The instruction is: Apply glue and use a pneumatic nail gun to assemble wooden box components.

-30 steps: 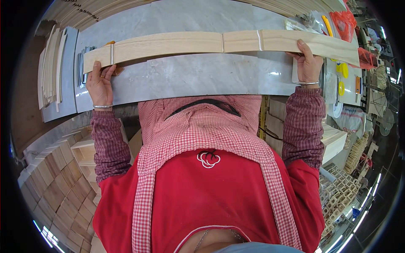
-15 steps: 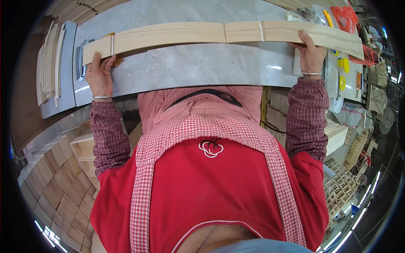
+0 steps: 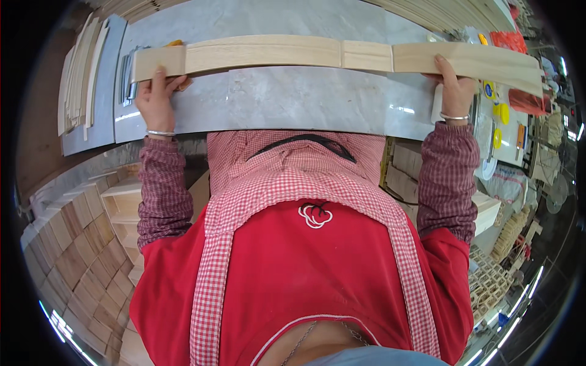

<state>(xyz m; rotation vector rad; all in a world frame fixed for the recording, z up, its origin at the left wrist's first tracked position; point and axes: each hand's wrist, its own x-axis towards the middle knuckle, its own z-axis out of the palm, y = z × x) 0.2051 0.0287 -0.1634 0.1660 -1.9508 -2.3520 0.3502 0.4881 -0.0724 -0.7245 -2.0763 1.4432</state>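
Observation:
A long, pale wooden strip (image 3: 262, 50) lies crosswise in front of me above the grey table. Several crosswise grooves divide it into sections, and the end sections look slightly angled at them. Near its left end, my left hand (image 3: 157, 100) grips it, thumb on the top face and fingers curled beneath. My right hand (image 3: 455, 91) holds the right section the same way, its fingers mostly hidden under the wood. An orange-yellow thing (image 3: 174, 43) peeks out behind the strip near my left hand; its kind cannot be made out.
The grey marbled tabletop (image 3: 305, 100) spans the front. Thin wooden slats (image 3: 82, 76) are stacked at its left end. To the right are yellow round items (image 3: 500, 113) and a red plastic bag (image 3: 508, 41). Stacked wooden blocks (image 3: 79, 262) fill the lower left.
The strip has shifted slightly right in view, along with both hands. My left thumb has moved up onto its face. The left groove's white line has narrowed, and the sections' angles have changed.

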